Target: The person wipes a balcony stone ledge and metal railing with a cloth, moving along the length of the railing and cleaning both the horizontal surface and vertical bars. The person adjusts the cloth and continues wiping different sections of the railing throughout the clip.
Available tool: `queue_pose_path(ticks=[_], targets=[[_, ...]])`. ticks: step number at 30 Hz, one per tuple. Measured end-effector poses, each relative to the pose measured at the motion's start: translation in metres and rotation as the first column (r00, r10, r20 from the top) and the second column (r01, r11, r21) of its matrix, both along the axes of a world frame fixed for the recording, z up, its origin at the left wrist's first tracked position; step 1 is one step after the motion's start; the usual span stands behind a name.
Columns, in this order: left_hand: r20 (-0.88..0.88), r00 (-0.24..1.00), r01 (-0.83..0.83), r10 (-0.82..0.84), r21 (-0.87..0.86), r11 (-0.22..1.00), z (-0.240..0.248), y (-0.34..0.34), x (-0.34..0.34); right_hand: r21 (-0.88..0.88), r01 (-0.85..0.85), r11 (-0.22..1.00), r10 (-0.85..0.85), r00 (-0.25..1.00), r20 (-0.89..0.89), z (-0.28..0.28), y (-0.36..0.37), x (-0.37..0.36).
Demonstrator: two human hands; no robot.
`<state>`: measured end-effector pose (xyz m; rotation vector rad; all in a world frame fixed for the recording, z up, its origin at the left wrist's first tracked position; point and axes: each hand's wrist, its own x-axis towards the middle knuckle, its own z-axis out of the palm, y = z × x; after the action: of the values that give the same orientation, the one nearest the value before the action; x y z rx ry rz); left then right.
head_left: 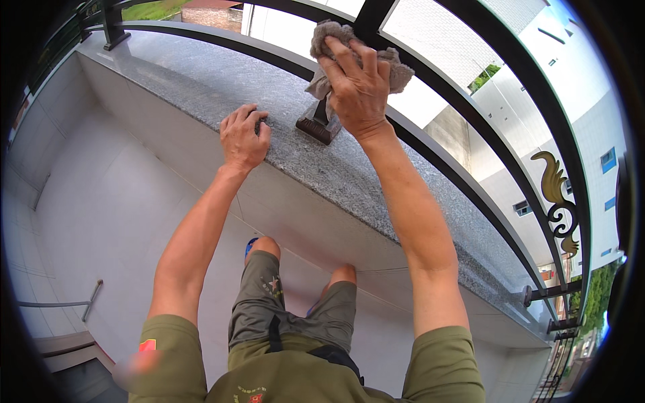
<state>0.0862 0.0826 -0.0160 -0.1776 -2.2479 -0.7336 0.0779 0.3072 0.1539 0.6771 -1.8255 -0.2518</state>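
A crumpled grey-beige cloth (401, 71) is gripped in my right hand (361, 95), pressed against a post of the black metal railing (470, 117). Below that hand, the dark brown foot (318, 129) of the post stands on the speckled grey granite ledge (195, 75). Further left, my left hand (243, 139) rests on the near edge of the ledge with its fingers curled in. A dark patch shows between its thumb and fingers; whether it holds anything is hidden.
The pale tiled wall (295, 185) drops from the ledge to the light floor (114, 195), where my legs stand. A gold leaf ornament (552, 178) sits in the railing at right. Buildings lie beyond the railing. A thin metal bar (92, 300) is at lower left.
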Motion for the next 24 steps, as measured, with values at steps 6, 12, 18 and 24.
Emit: queue_pose_path(ticks=[6,12,18,24], targets=[[-0.006,1.0,-0.009,0.009,-0.027,1.0,0.0,-0.006,-0.005,0.306,0.036,0.951,-0.141,0.934,0.328,-0.084,0.026,0.046],[0.005,1.0,-0.016,0.016,-0.004,1.0,0.0,-0.002,-0.001,-0.279,0.426,0.86,-0.177,0.764,0.62,-0.103,0.155,0.085],[0.034,0.999,-0.026,0.027,-0.042,0.999,0.001,0.0,-0.002,-0.468,0.587,0.661,-0.226,0.75,0.621,-0.137,0.199,0.039],[0.056,0.998,-0.013,0.015,-0.035,0.999,0.003,-0.002,0.002,-0.607,0.411,0.681,0.141,0.74,0.658,-0.135,0.064,-0.036]])
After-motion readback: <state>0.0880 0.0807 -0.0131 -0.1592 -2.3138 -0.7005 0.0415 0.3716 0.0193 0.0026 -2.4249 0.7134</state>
